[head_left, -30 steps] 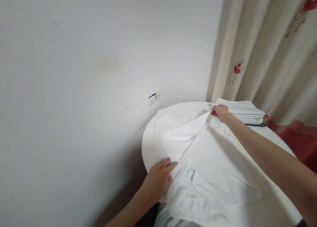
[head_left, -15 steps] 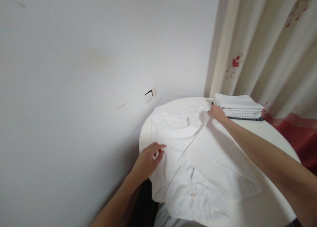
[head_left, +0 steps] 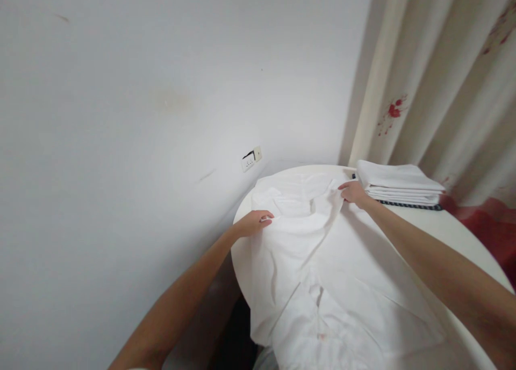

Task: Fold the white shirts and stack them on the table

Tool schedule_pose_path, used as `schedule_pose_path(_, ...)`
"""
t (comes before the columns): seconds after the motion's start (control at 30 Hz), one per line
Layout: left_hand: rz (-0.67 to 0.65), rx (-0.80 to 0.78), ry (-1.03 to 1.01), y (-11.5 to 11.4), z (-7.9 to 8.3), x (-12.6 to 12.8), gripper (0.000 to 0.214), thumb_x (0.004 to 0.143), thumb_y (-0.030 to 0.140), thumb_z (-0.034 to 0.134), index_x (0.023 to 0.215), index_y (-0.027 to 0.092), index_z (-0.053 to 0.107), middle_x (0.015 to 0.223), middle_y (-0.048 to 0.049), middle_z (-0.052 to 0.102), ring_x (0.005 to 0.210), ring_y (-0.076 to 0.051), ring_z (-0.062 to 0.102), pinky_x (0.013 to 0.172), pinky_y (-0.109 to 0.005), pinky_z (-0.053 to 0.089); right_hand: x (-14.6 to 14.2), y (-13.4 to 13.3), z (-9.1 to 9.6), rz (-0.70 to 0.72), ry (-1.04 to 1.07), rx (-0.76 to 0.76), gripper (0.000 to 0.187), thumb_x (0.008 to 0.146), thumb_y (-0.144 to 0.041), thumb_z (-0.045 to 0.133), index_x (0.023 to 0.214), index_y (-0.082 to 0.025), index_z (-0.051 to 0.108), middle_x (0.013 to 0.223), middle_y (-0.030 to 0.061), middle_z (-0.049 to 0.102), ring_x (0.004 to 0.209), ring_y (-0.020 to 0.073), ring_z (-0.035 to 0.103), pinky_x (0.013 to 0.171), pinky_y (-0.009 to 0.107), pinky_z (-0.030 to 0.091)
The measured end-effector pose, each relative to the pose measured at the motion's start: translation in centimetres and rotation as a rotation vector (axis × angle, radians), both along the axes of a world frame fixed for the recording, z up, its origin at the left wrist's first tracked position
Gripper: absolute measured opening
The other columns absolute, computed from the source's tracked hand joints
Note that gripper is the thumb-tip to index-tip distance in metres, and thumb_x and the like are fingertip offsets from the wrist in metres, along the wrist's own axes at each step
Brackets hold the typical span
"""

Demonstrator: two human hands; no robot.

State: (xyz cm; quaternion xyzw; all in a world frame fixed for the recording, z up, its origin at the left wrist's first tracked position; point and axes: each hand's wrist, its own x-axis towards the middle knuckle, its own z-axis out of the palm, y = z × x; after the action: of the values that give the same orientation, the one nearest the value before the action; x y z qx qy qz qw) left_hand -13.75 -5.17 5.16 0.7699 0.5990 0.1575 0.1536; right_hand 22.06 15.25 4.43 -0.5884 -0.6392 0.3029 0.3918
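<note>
A white garment [head_left: 294, 246], creased and partly folded over itself, lies spread across a round white table [head_left: 463, 246] and hangs past its near edge. At the garment's left side, my left hand [head_left: 255, 223] pinches its cloth between thumb and fingers. My right hand [head_left: 353, 192] grips the cloth at the far right part, with the fabric drawn into a ridge between the two hands. A small reddish mark shows on the garment near the front edge.
Beside my right hand, a stack of folded white cloth [head_left: 403, 184] rests on a dark patterned item [head_left: 411, 204]. A wall with a socket [head_left: 248, 162] borders the table at the left. A cream curtain [head_left: 419, 90] with red flowers hangs behind.
My left hand has moved up along the garment's left side and closed on its cloth. My right hand keeps its hold in nearly the same place. The view has shifted slightly.
</note>
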Motion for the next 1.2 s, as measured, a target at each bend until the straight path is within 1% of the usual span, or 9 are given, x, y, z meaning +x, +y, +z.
schedule_pose_path(0.13, 0.023, -0.042, -0.066, -0.1, 1.2, -2.1, 0.04, 0.092, 0.042, 0.05, 0.117, 0.015, 0.067, 0.092, -0.006, 0.07, 0.084, -0.021, 0.063, 0.078, -0.03, 0.046, -1.3, -0.3, 2.8, 0.02, 0.122, -0.023, 0.031, 0.068, 0.0, 0.062, 0.096, -0.009, 0.072, 0.057, -0.0009, 0.059, 0.052, 0.0122, 0.056, 0.053, 0.023, 0.05)
schedule_pose_path(0.33, 0.083, -0.078, -0.217, -2.4, 2.5, -4.8, 0.045, 0.088, 0.052, 0.055, 0.116, 0.017, 0.065, 0.096, -0.0063, 0.07, 0.09, -0.022, 0.06, 0.078, -0.029, 0.047, -4.0, -2.0, 7.7, 0.061, 0.448, 0.062, 0.036, 0.07, -0.004, 0.066, 0.104, -0.014, 0.074, 0.068, -0.0006, 0.06, 0.056, 0.009, 0.054, 0.05, 0.018, 0.046)
schedule_pose_path(0.47, 0.123, -0.073, -0.196, -4.1, 2.2, -6.4, 0.042, 0.089, 0.047, 0.055, 0.115, 0.017, 0.064, 0.093, -0.0058, 0.067, 0.087, -0.021, 0.058, 0.078, -0.029, 0.047, -5.9, -3.5, 8.5, 0.115, 0.505, 0.062, 0.039, 0.072, -0.007, 0.066, 0.109, -0.016, 0.074, 0.075, 0.0005, 0.063, 0.06, 0.0087, 0.055, 0.053, 0.018, 0.046)
schedule_pose_path(0.57, 0.252, 0.081, -0.077, -5.8, 1.4, -6.3, 0.037, 0.089, 0.034, 0.053, 0.119, 0.015, 0.062, 0.093, -0.0048, 0.061, 0.083, -0.019, 0.056, 0.081, -0.031, 0.047, -6.9, -4.2, 7.8, 0.15, 0.505, 0.049, 0.04, 0.073, -0.007, 0.064, 0.111, -0.016, 0.073, 0.082, 0.0022, 0.067, 0.062, 0.0088, 0.056, 0.054, 0.018, 0.045)
schedule_pose_path(0.7, 0.34, 0.296, -0.021, -9.9, 0.8, -1.7, 0.03, 0.091, 0.025, 0.046, 0.116, 0.016, 0.059, 0.093, -0.0042, 0.059, 0.083, -0.018, 0.057, 0.084, -0.032, 0.047, -7.8, -3.9, 6.6, 0.116, 0.48, 0.063, 0.043, 0.072, -0.006, 0.064, 0.114, -0.015, 0.072, 0.082, 0.0024, 0.068, 0.06, 0.009, 0.055, 0.054, 0.018, 0.045)
schedule_pose_path(0.83, 0.21, 0.231, 0.027, -14.4, 0.5, 5.8, 0.013, 0.092, 0.028, 0.052, 0.102, 0.022, 0.056, 0.086, -0.0004, 0.06, 0.081, -0.018, 0.059, 0.078, -0.031, 0.046, -8.3, -3.2, 6.0, 0.06, 0.424, 0.063, 0.044, 0.071, -0.004, 0.063, 0.113, -0.014, 0.072, 0.077, 0.002, 0.066, 0.057, 0.0099, 0.053, 0.05, 0.019, 0.043)
schedule_pose_path(0.93, 0.223, 0.155, 0.107, -15.9, 0.2, 9.7, 0.02, 0.086, 0.033, 0.062, 0.099, 0.022, 0.053, 0.093, -0.0022, 0.063, 0.089, -0.021, 0.061, 0.08, -0.031, 0.047, -8.4, -3.0, 5.9, 0.046, 0.394, 0.055, 0.045, 0.07, -0.003, 0.063, 0.113, -0.012, 0.072, 0.071, 0.0011, 0.063, 0.054, 0.0102, 0.051, 0.048, 0.02, 0.041)
schedule_pose_path(1.07, 0.276, 0.01, 0.24, -15.8, 0.3, 11.4, 0.018, 0.085, 0.02, 0.057, 0.102, 0.02, 0.052, 0.098, -0.0051, 0.066, 0.094, -0.022, 0.063, 0.081, -0.031, 0.047, -8.2, -2.9, 5.9, 0.041, 0.387, 0.052, 0.048, 0.068, -0.002, 0.062, 0.113, -0.012, 0.072, 0.07, 0.0009, 0.064, 0.053, 0.0107, 0.051, 0.048, 0.021, 0.041)
schedule_pose_path(1.2, 0.212, -0.066, 0.292, -16.1, 1.1, 10.8, 0.036, 0.079, -0.003, 0.043, 0.105, 0.019, 0.053, 0.099, -0.0061, 0.066, 0.096, -0.02, 0.063, 0.084, -0.03, 0.048, -7.9, -2.8, 5.8, 0.059, 0.394, 0.049, 0.049, 0.068, -0.001, 0.062, 0.115, -0.012, 0.072, 0.07, 0.0012, 0.064, 0.053, 0.0106, 0.051, 0.047, 0.02, 0.04)
